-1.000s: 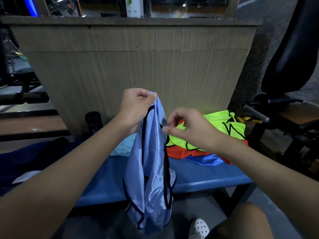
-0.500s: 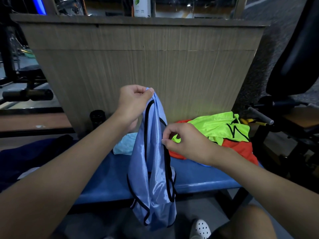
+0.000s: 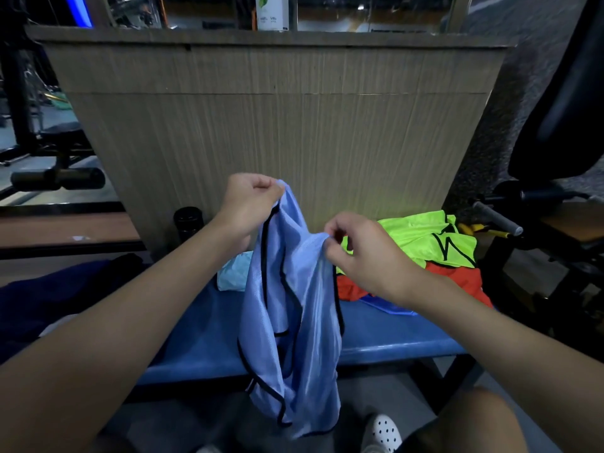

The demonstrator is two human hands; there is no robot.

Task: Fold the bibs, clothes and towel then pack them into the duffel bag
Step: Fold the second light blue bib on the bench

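Bib (image 3: pixel 294 305) of light-blue mesh with black trim, held up in front of the blue bench (image 3: pixel 209 338) and hanging below its front edge, bunched in long vertical folds. Gripped at the top end by the left hand (image 3: pixel 248 204), fingers curled into a fist round the fabric. Pinched lower and to the right by the right hand (image 3: pixel 362 253), thumb and forefinger closed on a second fold of the upper edge, remaining fingers loosely bent. Hands near each other, the left higher. On the bench behind the right hand: yellow-green bib (image 3: pixel 415 240) with black trim, lying crumpled on top of a red-orange garment (image 3: pixel 457 282); beneath both, a strip of shiny blue cloth (image 3: pixel 389 307). Behind the held bib, near the left wrist: pale teal cloth (image 3: pixel 232 276), crumpled on the bench. At far left: dark navy fabric (image 3: pixel 49 299), kind not discernible. Behind the bench: wood-grain panel (image 3: pixel 277 125), with a black cylindrical container (image 3: pixel 188 220) standing at its foot. At bottom edge: white perforated shoe (image 3: pixel 385 429) on the floor.
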